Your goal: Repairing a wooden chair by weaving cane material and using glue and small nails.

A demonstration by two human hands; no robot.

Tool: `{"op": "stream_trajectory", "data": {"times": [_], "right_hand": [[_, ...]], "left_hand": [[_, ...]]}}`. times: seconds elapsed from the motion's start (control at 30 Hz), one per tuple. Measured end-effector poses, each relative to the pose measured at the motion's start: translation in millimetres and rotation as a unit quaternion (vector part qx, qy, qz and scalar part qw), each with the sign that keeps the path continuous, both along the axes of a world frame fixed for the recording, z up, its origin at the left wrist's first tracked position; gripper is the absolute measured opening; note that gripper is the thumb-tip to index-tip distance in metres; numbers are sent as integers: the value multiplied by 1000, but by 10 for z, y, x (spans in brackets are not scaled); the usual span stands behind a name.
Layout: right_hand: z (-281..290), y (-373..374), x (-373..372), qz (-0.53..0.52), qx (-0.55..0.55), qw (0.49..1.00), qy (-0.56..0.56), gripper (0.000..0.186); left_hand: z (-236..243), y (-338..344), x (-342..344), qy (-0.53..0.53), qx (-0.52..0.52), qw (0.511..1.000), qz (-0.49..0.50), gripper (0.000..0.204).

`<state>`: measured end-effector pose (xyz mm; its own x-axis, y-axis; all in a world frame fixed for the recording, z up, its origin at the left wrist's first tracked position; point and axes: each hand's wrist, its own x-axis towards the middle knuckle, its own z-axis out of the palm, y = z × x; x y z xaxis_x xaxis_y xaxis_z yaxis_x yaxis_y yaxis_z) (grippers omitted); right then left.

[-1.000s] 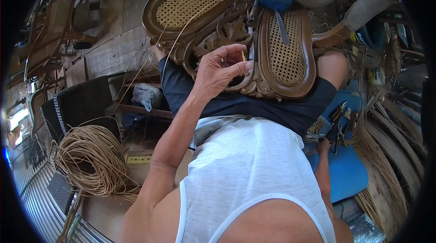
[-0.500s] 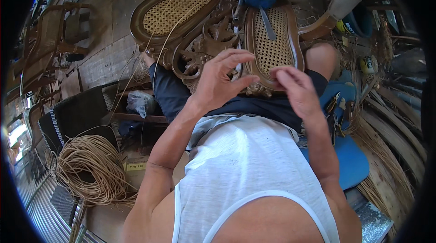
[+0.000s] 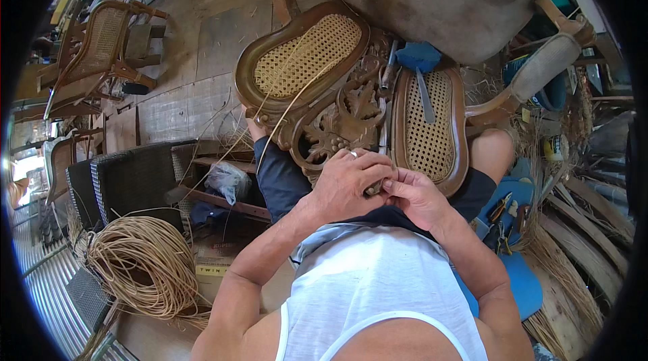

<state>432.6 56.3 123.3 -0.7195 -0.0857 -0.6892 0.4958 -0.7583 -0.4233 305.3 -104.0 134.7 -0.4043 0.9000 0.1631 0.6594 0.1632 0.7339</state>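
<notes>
A carved wooden chair back (image 3: 361, 112) with woven cane panels lies across my lap. My left hand (image 3: 351, 184), a ring on one finger, curls over its near edge with bent fingers. My right hand (image 3: 417, 197) meets it there, thumb and fingertips pinched together against the left fingers. A small dark bit shows between the hands, but I cannot tell whether it is carved wood or a held piece. On the right cane panel (image 3: 442, 141) rest a blue cloth-like lump (image 3: 418, 57) and a flat metal blade (image 3: 426, 97). Loose cane strands (image 3: 291, 106) trail over the left panel (image 3: 308, 56).
A big coil of cane (image 3: 142, 266) sits at the lower left, beside dark woven seating (image 3: 138, 178) and a plastic bag (image 3: 229, 181). Pliers (image 3: 501, 209) lie on a blue surface (image 3: 518, 283) to my right. Upholstered furniture (image 3: 439, 0) stands ahead.
My hands, apart and raised above the chair back before, have come together at its near edge, with fingers closed. The whole view has shifted, so the chair back sits lower and farther right.
</notes>
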Motion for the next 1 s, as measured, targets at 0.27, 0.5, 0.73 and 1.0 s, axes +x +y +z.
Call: {"op": "stream_trajectory", "data": {"times": [0.27, 0.5, 0.73, 1.0], "right_hand": [[-101, 169, -383, 194, 147, 968, 62, 13], [-134, 165, -1000, 168, 149, 967, 117, 17], [-147, 382, -1650, 252, 179, 934, 180, 15], [-214, 641, -2411, 349, 224, 880, 233, 15]], "left_hand": [[19, -127, -188, 5, -54, 998, 15, 28], [167, -118, -591, -4, -69, 993, 99, 19], [167, -16, -978, 79, -84, 985, 131, 26], [148, 201, -1419, 54, -92, 976, 189, 19]]}}
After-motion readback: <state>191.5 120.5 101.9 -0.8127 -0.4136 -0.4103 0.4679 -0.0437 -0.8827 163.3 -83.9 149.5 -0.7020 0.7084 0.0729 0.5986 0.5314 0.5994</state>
